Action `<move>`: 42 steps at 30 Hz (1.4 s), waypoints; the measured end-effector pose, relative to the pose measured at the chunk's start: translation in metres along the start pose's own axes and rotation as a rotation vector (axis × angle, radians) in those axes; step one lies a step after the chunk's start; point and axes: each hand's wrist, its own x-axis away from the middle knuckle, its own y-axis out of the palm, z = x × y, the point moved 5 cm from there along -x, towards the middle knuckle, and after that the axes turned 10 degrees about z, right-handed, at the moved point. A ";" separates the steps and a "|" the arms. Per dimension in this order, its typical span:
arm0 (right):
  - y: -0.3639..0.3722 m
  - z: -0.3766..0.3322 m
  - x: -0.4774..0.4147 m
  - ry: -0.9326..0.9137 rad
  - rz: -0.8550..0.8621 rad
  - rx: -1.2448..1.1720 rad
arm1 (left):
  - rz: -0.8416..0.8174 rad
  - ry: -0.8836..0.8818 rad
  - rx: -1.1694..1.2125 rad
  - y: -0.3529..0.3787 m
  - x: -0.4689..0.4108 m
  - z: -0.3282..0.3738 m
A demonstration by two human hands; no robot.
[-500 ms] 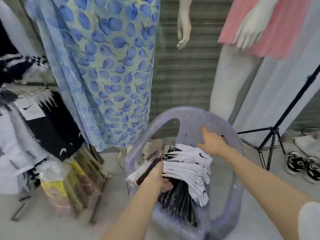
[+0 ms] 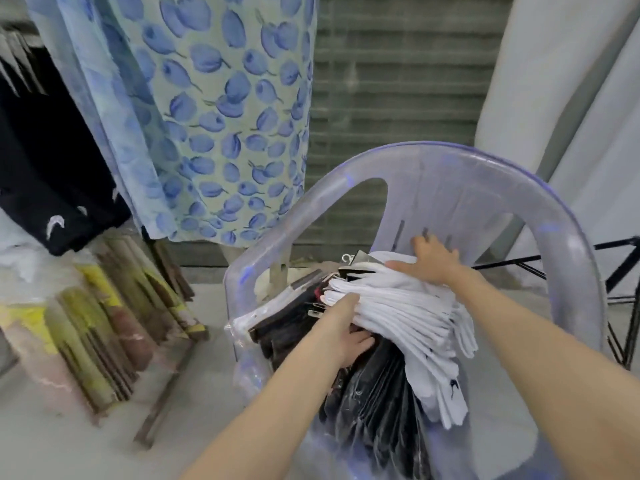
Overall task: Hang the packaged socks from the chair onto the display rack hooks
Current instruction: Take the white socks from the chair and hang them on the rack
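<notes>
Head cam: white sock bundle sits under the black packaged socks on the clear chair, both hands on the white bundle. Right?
No. The head view shows the white sock bundle on top of the black packaged socks on the clear chair. The left hand and right hand are both on the white bundle.

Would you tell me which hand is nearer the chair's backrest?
Right: the right hand rests on the white socks just before the backrest; the left hand grips them farther forward.

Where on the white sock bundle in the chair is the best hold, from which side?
The carded end of the white sock bundle, from the left: hooked cards bind the pairs there, while the toes fan loose to the right. The left hand pinches there.
</notes>
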 end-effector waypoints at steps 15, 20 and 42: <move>0.004 -0.019 0.012 -0.173 -0.063 0.254 | -0.133 -0.107 0.140 0.014 0.005 -0.010; -0.001 -0.042 0.026 -0.424 -0.010 0.326 | -0.047 -0.097 0.201 0.010 0.005 -0.016; -0.151 -0.031 0.078 -0.214 -0.179 -0.077 | -0.113 0.623 0.335 0.033 0.040 0.018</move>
